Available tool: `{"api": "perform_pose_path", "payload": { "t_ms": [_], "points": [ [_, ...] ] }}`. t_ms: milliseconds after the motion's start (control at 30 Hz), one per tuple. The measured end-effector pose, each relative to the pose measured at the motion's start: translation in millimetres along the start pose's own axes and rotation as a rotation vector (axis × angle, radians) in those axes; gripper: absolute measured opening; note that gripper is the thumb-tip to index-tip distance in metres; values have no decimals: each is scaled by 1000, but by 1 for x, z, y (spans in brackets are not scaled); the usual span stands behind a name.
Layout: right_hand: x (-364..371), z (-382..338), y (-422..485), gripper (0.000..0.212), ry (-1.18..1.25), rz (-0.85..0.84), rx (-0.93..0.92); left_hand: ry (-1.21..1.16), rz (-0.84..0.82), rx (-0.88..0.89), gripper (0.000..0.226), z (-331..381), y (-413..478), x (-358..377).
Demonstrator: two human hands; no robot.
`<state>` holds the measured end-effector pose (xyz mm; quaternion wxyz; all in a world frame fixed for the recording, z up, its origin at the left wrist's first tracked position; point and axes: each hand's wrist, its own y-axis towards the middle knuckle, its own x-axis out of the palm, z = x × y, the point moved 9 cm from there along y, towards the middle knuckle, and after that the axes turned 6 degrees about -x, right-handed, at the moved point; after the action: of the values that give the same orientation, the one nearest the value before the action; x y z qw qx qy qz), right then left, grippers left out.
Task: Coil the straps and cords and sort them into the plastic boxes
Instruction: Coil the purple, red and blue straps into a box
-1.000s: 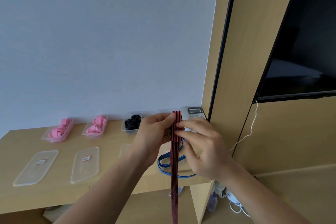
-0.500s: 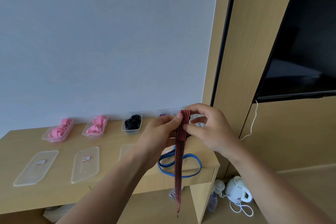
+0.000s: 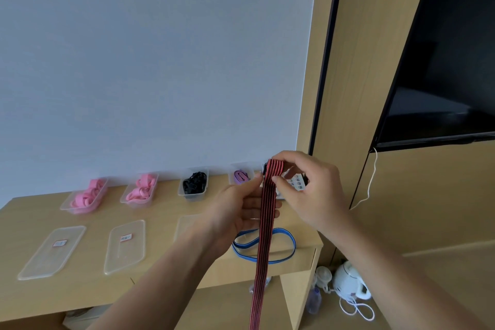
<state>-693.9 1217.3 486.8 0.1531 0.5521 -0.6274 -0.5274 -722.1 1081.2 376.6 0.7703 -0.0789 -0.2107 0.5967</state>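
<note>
Four boxes (image 3: 192, 195) hold coils; two straps left.
Left hand (image 3: 241, 209) and right hand (image 3: 313, 190) pinch red-black strap (image 3: 265, 236) at top fold, tail uncoiled; blue strap (image 3: 280, 260) loose on table (image 3: 32, 211).

White kettle (image 3: 348, 282) (floor), black television (image 3: 444, 67)

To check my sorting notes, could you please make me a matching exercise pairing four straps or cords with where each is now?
1 striped strap
2 blue strap
3 black cord
4 purple strap

A loose on the table, near its front edge
B in the third box from the left
C pinched by the left hand and right hand
D in the fourth box from the left

Pairs: 1-C, 2-A, 3-B, 4-D
</note>
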Motion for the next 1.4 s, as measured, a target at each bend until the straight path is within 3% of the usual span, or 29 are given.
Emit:
{"api": "perform_pose_path", "payload": {
  "t_ms": [233, 467, 567, 667, 733, 800, 967, 1200, 1400],
  "points": [
    [19, -18, -30, 35, -110, -29, -244, -86, -13, 24, 29, 6, 2, -6],
    [27, -21, -45, 28, -128, -90, -287, -99, 14, 151, 27, 20, 0, -17],
    [20, -16, -41, 29, -53, -28, -197, -35, 35, 207, 25, 25, -3, -16],
    [14, 10, -30, 39, 31, 3, 102, 33, 13, 234, 24, 27, -7, -9],
    [24, 30, -26, 44, 141, -141, 339, 70, -1, 261, 23, 28, -8, -5],
    [37, 40, -25, 35, 279, -284, 457, 97, -6, 285, 22, 28, -8, -3],
    [31, 40, -12, 36, 269, -319, 433, 66, -72, 263, 19, 21, -4, 0],
    [24, 39, -9, 35, 216, -267, 416, 1, -84, 93, 54, 0, 1, -1],
    [15, 33, -3, 34, 213, -154, 351, 52, -61, -2, 61, -12, -2, 3]
  ]
}}
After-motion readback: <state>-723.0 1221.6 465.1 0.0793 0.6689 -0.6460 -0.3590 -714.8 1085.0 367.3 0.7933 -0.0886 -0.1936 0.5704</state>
